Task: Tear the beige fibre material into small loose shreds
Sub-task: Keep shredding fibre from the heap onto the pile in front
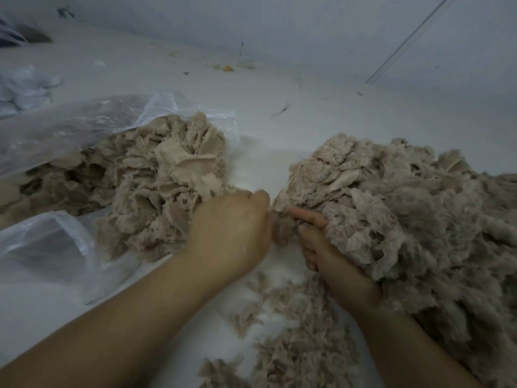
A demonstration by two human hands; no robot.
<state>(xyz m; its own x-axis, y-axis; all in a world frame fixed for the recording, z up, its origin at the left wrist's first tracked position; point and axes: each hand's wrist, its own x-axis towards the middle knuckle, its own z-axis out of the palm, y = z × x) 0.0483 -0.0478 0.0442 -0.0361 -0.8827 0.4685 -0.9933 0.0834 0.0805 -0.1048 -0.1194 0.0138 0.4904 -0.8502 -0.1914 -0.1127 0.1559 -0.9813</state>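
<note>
Both forearms are extended forward and inward, so that the hands meet at the centre of the view. The left hand (232, 228) is seen from the back, knuckles up, fingers curled downward and out of sight; its outline is blurred. The right hand (313, 236) is turned thumb-side up, with its fingers (307, 214) curled over a small tuft of beige fibre (282, 228) held between the two hands. The grip of each hand is closed on that tuft, though the left fingertips themselves are hidden. Directly right of the grip, touching the right hand and wrist, a large heap of shredded fibre (414, 219) is piled on the white bench (279, 113). Left of the grip, just beside the left hand, a second mass of coarser fibre (156, 186) spills from the mouth of a clear plastic bag (70, 121). Below the grip, between the forearms, loose shreds (293, 331) are scattered. Bare bench surface is seen in a narrow channel beyond the grip, between the two heaps, widening toward the far wall (335, 29).
</note>
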